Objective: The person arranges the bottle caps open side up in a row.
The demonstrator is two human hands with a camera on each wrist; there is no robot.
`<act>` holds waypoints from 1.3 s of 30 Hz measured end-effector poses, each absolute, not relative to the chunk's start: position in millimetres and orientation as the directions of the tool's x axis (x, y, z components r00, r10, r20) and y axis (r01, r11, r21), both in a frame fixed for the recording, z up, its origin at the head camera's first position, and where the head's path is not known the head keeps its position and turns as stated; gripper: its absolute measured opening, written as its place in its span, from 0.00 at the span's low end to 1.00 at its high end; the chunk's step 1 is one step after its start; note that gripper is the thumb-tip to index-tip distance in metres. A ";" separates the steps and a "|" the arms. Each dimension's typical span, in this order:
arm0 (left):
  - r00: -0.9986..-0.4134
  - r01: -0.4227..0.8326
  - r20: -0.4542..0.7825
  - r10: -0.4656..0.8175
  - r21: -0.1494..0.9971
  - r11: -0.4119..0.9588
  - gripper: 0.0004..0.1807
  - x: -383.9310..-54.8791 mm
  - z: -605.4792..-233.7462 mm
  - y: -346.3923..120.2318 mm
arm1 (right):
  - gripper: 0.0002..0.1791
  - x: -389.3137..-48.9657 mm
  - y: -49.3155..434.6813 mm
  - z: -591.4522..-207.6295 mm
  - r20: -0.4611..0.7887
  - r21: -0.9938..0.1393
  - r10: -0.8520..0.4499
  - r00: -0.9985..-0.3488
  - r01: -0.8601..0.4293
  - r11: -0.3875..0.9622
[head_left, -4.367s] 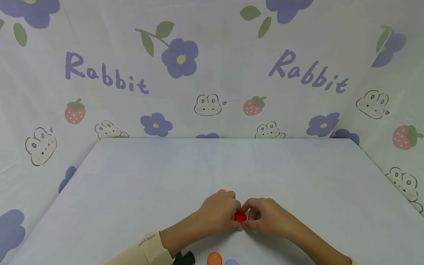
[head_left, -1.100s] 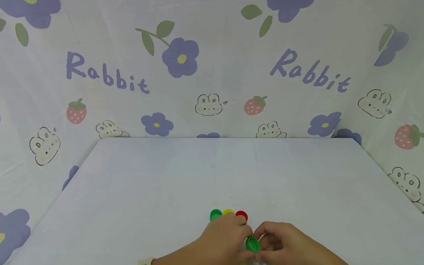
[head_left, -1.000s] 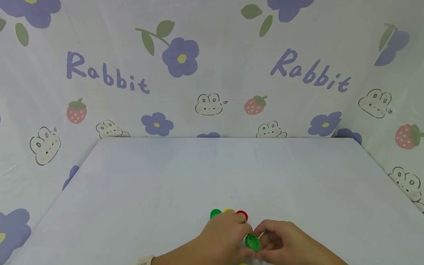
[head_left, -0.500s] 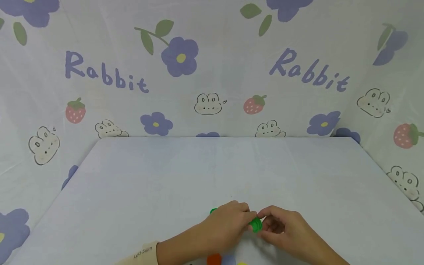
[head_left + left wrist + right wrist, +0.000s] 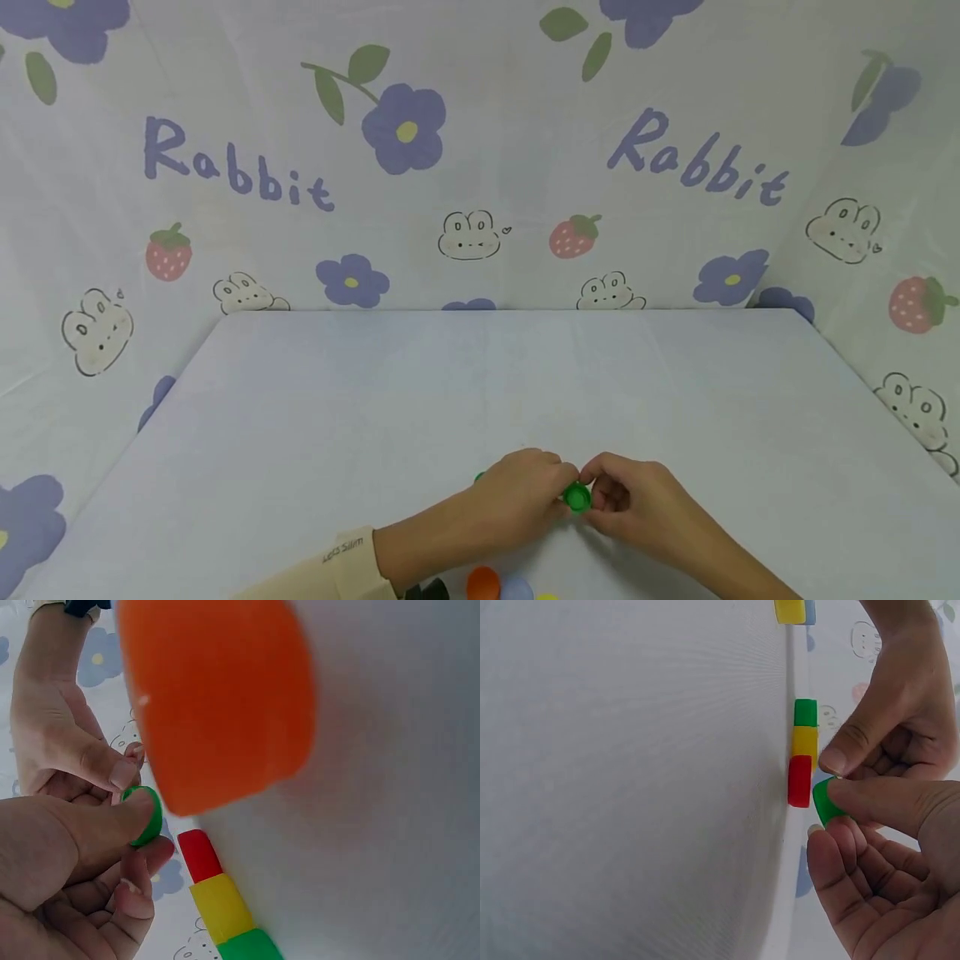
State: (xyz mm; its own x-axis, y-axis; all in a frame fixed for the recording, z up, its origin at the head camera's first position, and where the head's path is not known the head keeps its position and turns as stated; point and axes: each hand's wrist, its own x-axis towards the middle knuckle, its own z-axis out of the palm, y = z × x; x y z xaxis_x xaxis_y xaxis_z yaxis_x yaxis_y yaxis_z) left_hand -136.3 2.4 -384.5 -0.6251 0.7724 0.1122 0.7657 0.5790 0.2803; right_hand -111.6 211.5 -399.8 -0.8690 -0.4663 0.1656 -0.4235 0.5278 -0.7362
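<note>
My left hand point(image 5: 517, 500) and my right hand point(image 5: 637, 504) meet over the white table, both pinching a small round green cap point(image 5: 577, 497) by its rim. Its hollow side faces up in the head view. In the right wrist view, the right thumb lies on the cap point(image 5: 823, 801) and the left thumb touches its edge. Beside it stands a row of similar caps: red point(image 5: 799, 782), yellow point(image 5: 805, 741) and green point(image 5: 805, 712). From the head, my left hand hides most of that row; only a sliver of the other green cap point(image 5: 481, 477) shows.
Near the table's front edge sit an orange cap point(image 5: 483, 583), a pale blue one point(image 5: 517, 588) and a yellow one point(image 5: 547, 597). A black object point(image 5: 435, 590) lies beside my left sleeve. Patterned cloth point(image 5: 480, 167) surrounds the table point(image 5: 375, 392).
Earliest, both hands were at a red cap. About a second ago they held the green cap nearer the front edge; since then they have carried it forward, to the row's right end.
</note>
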 end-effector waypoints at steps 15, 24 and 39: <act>-0.667 0.740 0.046 0.744 0.160 0.653 0.10 -149.4 -384.1 12.6 | 0.13 -125.0 210.0 -402.0 0.152 -0.700 -0.489 -0.859 -0.443 0.560; -0.685 0.726 0.028 0.728 0.113 0.679 0.10 -152.6 -389.5 13.8 | 0.12 -131.7 206.9 -403.1 0.066 -0.715 -0.486 -0.872 -0.381 0.586; -0.696 0.707 -0.014 0.717 0.156 0.690 0.13 -154.7 -390.2 9.3 | 0.16 -132.5 205.0 -402.7 0.026 -0.722 -0.490 -0.871 -0.355 0.594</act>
State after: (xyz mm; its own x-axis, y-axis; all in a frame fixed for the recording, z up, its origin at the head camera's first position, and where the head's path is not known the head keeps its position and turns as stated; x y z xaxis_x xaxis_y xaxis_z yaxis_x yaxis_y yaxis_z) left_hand -154.7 9.3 -390.2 -0.6965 0.7174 -0.0141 0.7071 0.6896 0.1563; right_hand -132.5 205.0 -402.7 -0.8715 -0.4898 0.0260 -0.3553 0.5939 -0.7218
